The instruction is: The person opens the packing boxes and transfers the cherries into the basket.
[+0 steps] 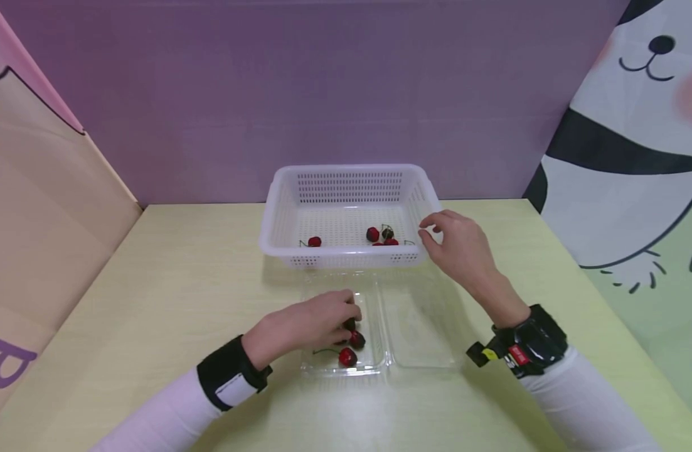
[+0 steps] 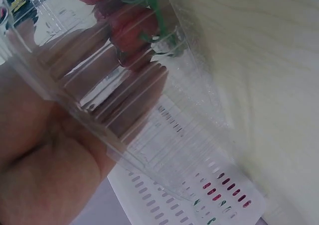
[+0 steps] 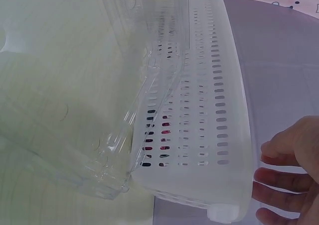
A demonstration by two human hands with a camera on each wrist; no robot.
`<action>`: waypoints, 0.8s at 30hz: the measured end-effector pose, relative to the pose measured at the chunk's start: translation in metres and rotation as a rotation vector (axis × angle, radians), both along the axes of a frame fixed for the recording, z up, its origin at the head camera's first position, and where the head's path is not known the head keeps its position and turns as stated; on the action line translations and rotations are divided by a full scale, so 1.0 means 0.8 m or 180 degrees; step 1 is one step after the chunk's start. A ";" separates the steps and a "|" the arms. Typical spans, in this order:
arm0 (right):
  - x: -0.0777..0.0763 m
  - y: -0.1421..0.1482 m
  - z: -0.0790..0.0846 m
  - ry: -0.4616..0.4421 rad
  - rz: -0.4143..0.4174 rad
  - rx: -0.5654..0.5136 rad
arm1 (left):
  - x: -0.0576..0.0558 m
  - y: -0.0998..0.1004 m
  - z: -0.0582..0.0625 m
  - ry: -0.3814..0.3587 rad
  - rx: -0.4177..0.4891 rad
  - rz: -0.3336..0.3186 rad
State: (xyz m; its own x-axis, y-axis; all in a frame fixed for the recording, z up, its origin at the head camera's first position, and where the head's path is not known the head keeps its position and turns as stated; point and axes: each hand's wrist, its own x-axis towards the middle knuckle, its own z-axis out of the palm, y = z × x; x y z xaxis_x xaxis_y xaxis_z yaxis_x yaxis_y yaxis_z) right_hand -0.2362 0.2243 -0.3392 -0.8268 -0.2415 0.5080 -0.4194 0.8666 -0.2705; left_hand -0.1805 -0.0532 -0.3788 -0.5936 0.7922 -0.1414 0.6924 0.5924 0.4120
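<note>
In the head view my left hand reaches into a clear plastic clamshell box, with a dark cherry between its thumb and fingers. Two more cherries lie close by, the nearer a red cherry with its stem pointing left. Through the clear wall, the left wrist view shows fingertips at a red cherry with a green stem. Bent but loose, the fingers of my right hand hover at the right rim of a white basket, holding nothing. Several cherries lie inside the basket.
The box's clear lid lies folded out flat to the right, on the pale wooden table. Behind the basket rises a purple backdrop. Printed panels, one with a panda, flank the table.
</note>
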 end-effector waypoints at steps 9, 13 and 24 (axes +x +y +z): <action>0.001 0.000 0.000 -0.0082 -0.0013 0.0018 | 0.000 0.001 0.000 0.0008 0.0021 0.0027; 0.002 0.000 0.000 -0.0105 -0.0017 0.0026 | 0.001 0.002 0.000 -0.0001 0.0032 0.0052; 0.005 0.000 0.001 -0.0184 -0.0024 0.0041 | 0.000 0.001 0.000 0.0047 0.0085 0.0092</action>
